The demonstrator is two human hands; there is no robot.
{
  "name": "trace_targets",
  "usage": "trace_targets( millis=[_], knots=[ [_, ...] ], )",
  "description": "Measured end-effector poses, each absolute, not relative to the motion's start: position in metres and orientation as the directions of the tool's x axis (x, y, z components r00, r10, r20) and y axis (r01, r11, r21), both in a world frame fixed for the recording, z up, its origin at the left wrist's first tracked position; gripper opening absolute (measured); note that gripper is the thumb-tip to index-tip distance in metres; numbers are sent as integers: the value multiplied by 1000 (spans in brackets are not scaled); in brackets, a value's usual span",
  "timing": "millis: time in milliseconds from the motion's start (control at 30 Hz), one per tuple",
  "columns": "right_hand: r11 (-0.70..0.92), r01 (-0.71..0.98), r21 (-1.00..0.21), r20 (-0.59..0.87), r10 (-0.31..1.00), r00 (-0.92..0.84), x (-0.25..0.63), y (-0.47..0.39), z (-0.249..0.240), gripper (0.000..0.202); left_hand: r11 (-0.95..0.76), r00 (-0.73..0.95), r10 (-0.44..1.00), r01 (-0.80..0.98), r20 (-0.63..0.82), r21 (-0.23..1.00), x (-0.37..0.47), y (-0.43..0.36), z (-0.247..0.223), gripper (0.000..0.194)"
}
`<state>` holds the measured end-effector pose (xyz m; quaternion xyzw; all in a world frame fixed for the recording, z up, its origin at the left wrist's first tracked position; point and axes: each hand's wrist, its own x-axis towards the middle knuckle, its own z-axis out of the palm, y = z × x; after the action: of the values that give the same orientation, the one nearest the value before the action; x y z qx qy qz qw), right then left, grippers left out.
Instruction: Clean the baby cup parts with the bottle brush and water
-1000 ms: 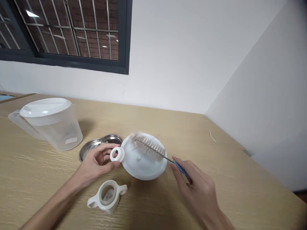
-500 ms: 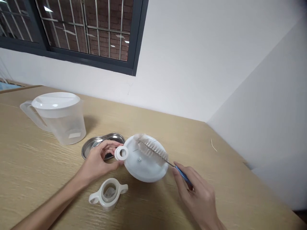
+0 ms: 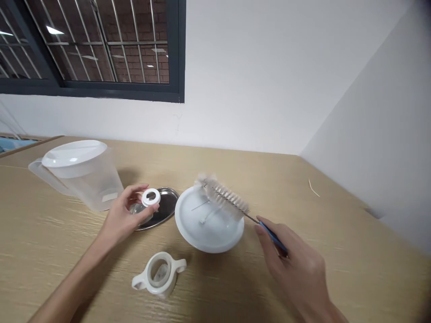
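My left hand (image 3: pixel 126 211) is closed on a white bottle collar ring (image 3: pixel 151 197), above a shiny metal kidney dish (image 3: pixel 170 204). Something clear shows in the dish, partly covered by my fingers. My right hand (image 3: pixel 292 260) grips the blue handle of a bottle brush (image 3: pixel 232 200). Its pale bristles, slightly blurred, reach across the top right of a white bowl (image 3: pixel 188 235). In that bowl are a small pale piece and a thin line I cannot identify. Nearer me stands a white two-handled bottle holder (image 3: pixel 161 287) with something translucent inside.
A translucent lidded pitcher (image 3: pixel 92 179) stands at the left, its handle pointing left. On the right of the wooden table (image 3: pixel 336 251) lies a thin pale strip (image 3: pixel 314 187). Behind are a white wall (image 3: pixel 235 89) and a barred window (image 3: pixel 111 49).
My left hand has carried the collar ring left, away from the bowl's edge to above the kidney dish. My right hand keeps the brush over the bowl. The camera view has shifted slightly.
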<state>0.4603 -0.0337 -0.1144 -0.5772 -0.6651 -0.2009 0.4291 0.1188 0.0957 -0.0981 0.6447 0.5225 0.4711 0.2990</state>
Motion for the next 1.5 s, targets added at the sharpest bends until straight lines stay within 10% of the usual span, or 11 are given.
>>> trace_targets(
  millis=[433,1067,1233,1500],
  knots=[
    [289,931,-222,803,596,7,461,-34,-116,14,-335,276,940,861,202,382,108,106,-121,43],
    [209,918,-336,828,531,182,474,-30,-112,18,-392,302,915,823,268,411,122,98,-119,41],
    [-35,851,-524,672,597,439,490,-24,-116,45,-473,276,857,756,434,453,125,96,-114,43],
    [-311,861,-403,310,839,448,496,-19,-124,30,-534,277,795,741,540,407,121,100,-124,40]
  ],
)
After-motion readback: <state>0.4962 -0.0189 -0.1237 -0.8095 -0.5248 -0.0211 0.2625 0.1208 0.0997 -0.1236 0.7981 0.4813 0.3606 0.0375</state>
